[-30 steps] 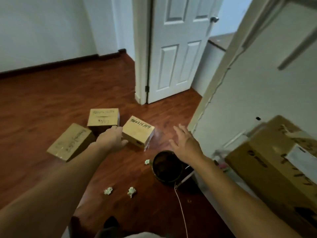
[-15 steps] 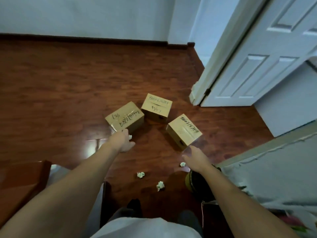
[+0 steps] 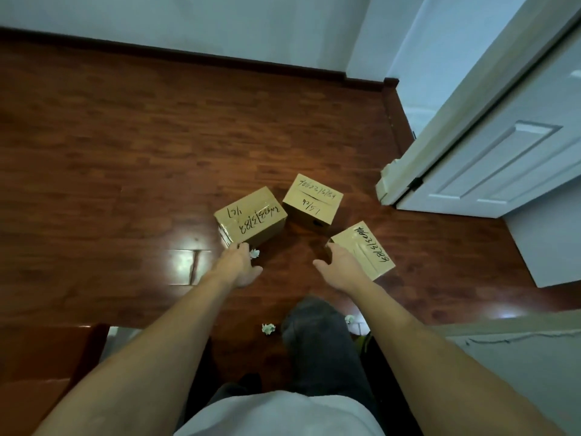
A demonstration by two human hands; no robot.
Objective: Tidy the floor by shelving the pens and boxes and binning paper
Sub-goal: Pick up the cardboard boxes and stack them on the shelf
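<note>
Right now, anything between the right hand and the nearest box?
Nothing visible. The right hand is open and already at the near corner of the right box; whether it touches is unclear. The left hand reaches by the left box, beside a paper ball.

Floor (image 3: 125, 158): dark red-brown wood planks, smooth, glossy, with bright reflections.
3 boxes (image 3: 250, 219) (image 3: 312, 199) (image 3: 364, 250): brown cardboard, matt; clear glossy tape on the tops; black marker handwriting.
Paper wads (image 3: 268, 328) (image 3: 254, 253) (image 3: 349, 319): white paper, crumpled, rough.
Door (image 3: 503, 152): white painted panels, smooth, slight sheen.
Skirting (image 3: 188, 55): dark wood, smooth.
Trouser leg (image 3: 323, 341): grey cloth, matt.
</note>
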